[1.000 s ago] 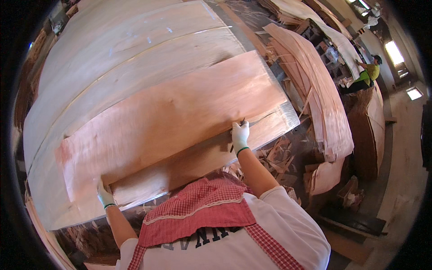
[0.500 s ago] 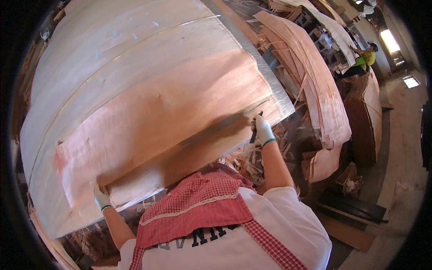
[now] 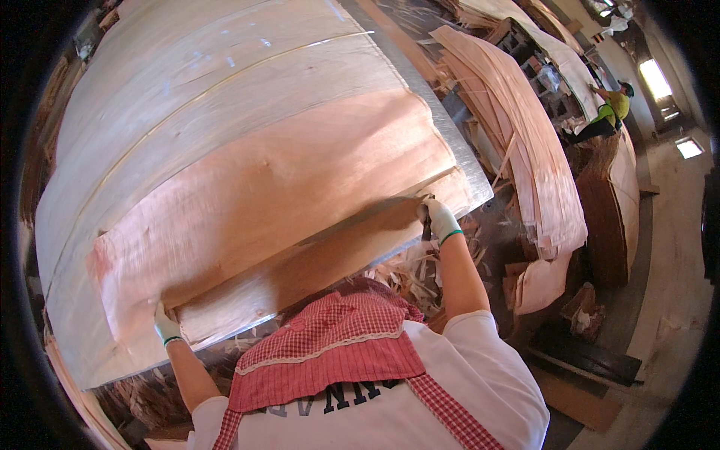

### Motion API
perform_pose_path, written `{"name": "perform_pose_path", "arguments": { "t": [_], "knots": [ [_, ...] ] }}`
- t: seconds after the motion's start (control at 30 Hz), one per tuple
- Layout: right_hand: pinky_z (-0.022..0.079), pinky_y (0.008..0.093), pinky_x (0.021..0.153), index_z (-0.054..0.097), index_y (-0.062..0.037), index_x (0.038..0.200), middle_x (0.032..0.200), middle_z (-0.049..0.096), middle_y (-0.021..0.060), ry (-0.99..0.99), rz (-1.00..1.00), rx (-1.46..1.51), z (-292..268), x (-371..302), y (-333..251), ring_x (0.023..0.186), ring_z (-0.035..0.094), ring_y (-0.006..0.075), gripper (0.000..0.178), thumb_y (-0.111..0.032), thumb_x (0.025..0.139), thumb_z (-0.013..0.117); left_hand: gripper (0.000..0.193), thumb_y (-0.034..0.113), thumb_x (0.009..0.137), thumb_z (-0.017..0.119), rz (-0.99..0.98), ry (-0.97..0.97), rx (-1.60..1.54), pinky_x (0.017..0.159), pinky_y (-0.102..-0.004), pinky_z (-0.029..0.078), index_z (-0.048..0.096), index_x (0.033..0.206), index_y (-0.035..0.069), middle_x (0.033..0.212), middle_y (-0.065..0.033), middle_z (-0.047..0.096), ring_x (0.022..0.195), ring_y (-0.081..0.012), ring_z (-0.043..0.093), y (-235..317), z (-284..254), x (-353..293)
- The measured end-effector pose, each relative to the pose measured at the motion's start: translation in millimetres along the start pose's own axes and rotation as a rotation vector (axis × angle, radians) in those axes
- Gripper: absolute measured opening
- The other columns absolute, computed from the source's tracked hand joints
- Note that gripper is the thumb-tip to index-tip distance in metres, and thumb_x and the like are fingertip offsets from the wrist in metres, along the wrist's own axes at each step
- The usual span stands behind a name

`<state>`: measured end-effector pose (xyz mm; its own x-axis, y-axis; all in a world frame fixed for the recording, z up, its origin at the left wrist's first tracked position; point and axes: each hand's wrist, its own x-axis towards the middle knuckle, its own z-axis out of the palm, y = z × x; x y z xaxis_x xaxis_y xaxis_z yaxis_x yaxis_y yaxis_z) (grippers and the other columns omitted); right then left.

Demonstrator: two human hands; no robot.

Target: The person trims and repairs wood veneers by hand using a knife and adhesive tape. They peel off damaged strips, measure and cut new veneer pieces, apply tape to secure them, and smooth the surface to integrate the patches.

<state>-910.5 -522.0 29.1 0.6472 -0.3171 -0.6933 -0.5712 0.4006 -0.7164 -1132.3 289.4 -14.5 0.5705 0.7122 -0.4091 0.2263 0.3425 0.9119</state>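
A large pinkish wood veneer sheet [image 3: 277, 172] lies across the pale sheets on the worktable. A narrow veneer strip [image 3: 300, 274] runs along the near edge, partly in shadow. My left hand [image 3: 166, 327], in a white glove with a green cuff, grips the strip's left end; its fingertips are partly hidden. At the strip's right end is my right hand [image 3: 444, 219], gloved the same way. Its fingers are closed around a dark, slim tool [image 3: 426, 223], whose exact kind I cannot make out.
A metal edge [image 3: 471, 174] borders the table's right side. Beyond it stands a stack of veneer sheets [image 3: 525, 142], with wood scraps [image 3: 397, 268] below the near edge. At the far right, a person in a yellow-green top [image 3: 616, 105] works beside another stack.
My right hand has shifted slightly down and turned a little at the strip's right end. The left hand stays at the left end. The view has shifted slightly.
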Motion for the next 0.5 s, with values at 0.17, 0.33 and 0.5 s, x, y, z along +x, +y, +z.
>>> {"name": "perform_pose_path", "arguments": {
  "t": [0.17,0.33,0.5],
  "knots": [
    [0.038,0.0299,0.043,0.053,-0.0024,0.078,0.063,0.052,0.0056,0.105,-0.205,-0.151,-4,-54,-5,0.047,0.047,0.0149,0.022,-0.018,0.092,0.053,0.037,0.026,0.095,0.058,0.277,0.306,0.513,0.081,-0.0329,0.053,0.058,0.113,-0.006,0.117,-0.0097,0.061,0.1,-0.023,0.06,2,23,-34],
    [0.041,0.0286,0.046,0.059,0.0015,0.085,0.065,0.056,0.0045,0.234,-0.358,-0.311,-2,-36,-48,0.051,0.05,0.0126,0.032,-0.03,0.092,0.064,0.031,0.02,0.096,0.053,0.573,0.14,0.276,0.082,-0.0355,0.048,0.057,0.116,-0.003,0.115,-0.0095,0.061,0.1,-0.0227,0.056,-1,170,-78],
    [0.036,0.0263,0.046,0.062,-0.0008,0.085,0.059,0.049,-0.0013,0.175,-0.469,-0.459,29,13,-120,0.049,0.046,0.0094,0.032,-0.032,0.088,0.066,0.055,0.029,0.088,0.064,1.172,-0.377,1.09,0.112,-0.0498,0.03,0.049,0.134,0.003,0.142,-0.0197,0.045,0.134,-0.0352,0.04,29,448,-225]
  ]
}}
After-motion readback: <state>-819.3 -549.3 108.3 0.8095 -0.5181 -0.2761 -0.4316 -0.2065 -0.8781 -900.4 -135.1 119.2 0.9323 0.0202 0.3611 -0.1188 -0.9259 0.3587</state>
